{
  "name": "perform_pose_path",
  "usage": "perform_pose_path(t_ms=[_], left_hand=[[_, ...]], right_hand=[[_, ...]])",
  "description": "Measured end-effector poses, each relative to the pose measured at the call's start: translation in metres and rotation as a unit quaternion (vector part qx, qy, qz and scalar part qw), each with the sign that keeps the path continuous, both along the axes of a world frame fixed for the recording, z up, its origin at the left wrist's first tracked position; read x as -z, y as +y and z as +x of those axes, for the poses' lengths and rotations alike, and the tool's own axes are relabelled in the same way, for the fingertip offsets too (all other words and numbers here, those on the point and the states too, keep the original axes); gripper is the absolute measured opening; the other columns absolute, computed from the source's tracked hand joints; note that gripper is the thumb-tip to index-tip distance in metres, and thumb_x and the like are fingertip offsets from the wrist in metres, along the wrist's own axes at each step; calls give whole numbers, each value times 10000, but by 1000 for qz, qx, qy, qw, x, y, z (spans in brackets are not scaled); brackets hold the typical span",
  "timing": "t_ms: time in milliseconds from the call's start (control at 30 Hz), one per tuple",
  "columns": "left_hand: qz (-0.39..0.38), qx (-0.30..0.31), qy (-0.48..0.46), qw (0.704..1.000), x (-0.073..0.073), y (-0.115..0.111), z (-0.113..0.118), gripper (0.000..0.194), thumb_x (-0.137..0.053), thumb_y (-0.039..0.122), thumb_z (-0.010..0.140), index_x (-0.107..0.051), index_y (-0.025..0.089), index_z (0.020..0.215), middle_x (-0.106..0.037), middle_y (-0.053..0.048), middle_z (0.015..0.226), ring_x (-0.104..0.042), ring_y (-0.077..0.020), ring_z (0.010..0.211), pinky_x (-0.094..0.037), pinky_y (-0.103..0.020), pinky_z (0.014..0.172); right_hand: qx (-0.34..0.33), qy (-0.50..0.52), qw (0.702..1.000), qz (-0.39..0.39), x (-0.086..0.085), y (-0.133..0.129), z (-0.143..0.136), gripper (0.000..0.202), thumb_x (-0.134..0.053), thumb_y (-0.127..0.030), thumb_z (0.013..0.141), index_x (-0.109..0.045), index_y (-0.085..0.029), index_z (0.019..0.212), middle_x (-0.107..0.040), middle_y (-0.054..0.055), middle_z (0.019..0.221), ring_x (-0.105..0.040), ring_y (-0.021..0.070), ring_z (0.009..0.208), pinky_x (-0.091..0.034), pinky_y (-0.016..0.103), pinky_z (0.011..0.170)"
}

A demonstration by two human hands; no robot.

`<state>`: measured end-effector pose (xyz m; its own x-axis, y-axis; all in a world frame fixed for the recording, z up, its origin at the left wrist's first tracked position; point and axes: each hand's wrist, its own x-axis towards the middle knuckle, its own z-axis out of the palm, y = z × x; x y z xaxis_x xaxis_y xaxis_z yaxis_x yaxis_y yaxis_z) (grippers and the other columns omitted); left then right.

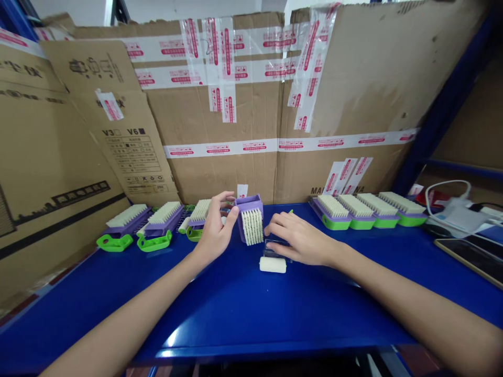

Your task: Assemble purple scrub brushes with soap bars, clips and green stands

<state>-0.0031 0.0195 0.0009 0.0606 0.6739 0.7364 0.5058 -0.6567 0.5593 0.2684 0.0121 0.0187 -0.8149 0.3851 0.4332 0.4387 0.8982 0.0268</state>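
My left hand (216, 226) grips a purple brush block (252, 227) by its left side, with the fingers behind it. The block is tilted upright, and its cream bristles face me. Just right of it, my right hand (301, 235) has its fingers curled down over a dark see-through plastic piece (278, 250), partly hidden beneath them. In front of those fingers, a cream-coloured roller (273, 265) lies on the blue table. A small bit of green shows behind the right hand, its shape mostly hidden.
Several purple-and-green brushes (165, 213) lie at the left, their green parts towards me. Another row of brushes (357, 205) stands at the back right. A phone (471, 257) and a white charger with cable (458, 212) lie far right. Taped cardboard (228, 173) walls the back.
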Motion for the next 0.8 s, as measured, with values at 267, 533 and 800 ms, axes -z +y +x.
perform_pose_path(t_ms=[267,533,800], left_hand=[[45,-17,52,997,-2,-2,1,304,-475,407,1133,-558,285,1398,-570,-97,1374,-630,-248,1197,-552,-470,1053],[-24,31,36,999,6,5,-2,371,-442,412,1145,-434,261,1483,-594,-117,1450,-609,-257,1343,-485,-493,1185],[-39,54,34,997,8,10,-4,396,-431,391,1145,-409,257,1517,-571,-132,1547,-554,-269,1474,-422,-523,1272]], right_hand=[[-44,15,999,10,1,-8,-5,224,-535,-294,1112,-734,-201,1070,-632,94,1110,-539,233,947,-451,385,844],[-37,-7,999,21,6,-9,-9,228,-570,-349,1109,-738,-201,1063,-636,91,1110,-530,229,927,-436,376,839],[-15,-8,1000,-2,9,-2,-7,189,-595,-355,1100,-681,-186,1099,-646,88,1082,-558,232,928,-460,388,850]])
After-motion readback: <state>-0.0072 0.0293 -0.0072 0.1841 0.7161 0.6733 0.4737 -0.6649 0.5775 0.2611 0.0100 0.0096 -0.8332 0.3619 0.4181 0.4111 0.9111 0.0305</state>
